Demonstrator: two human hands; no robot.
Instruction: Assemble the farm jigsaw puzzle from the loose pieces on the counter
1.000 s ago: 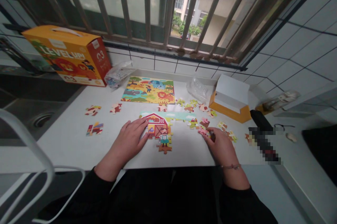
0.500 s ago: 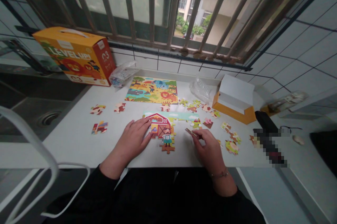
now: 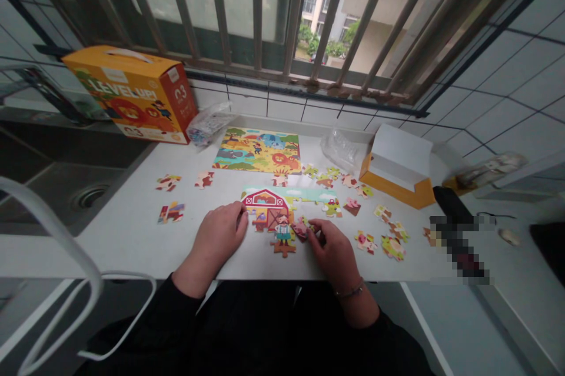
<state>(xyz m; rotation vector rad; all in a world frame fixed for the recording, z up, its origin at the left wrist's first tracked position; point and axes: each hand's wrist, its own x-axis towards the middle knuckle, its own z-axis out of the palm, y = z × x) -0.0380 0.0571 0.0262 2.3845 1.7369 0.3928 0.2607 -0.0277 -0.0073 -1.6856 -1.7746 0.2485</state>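
My right hand (image 3: pixel 334 246) pinches a jigsaw piece (image 3: pixel 302 227) with pink and green on it, just right of the farmer on the partly joined puzzle. That puzzle (image 3: pixel 266 200) shows a red barn, a strip of sky and a farmer in a teal apron. Beside the barn's left edge rests my left hand (image 3: pixel 220 233), knuckles up and fingers bent, with the thumb a little apart; it holds no loose piece that I can see. Its fingertips are at the puzzle's edge, partly hidden. A pig piece (image 3: pixel 365 242) lies right of my right hand.
Behind the puzzle lies an animal picture board (image 3: pixel 257 150). Loose pieces (image 3: pixel 171 212) are at left, and several more (image 3: pixel 392 248) at right. A yellow box (image 3: pixel 128 96), a plastic bag (image 3: pixel 207 125), clear packaging (image 3: pixel 342 151) and an open box (image 3: pixel 397 170) stand along the back.
My right hand has moved left, bringing its piece up to the farmer. My left hand has slid left off the barn, its fingers more bent. A pig piece now shows at right.
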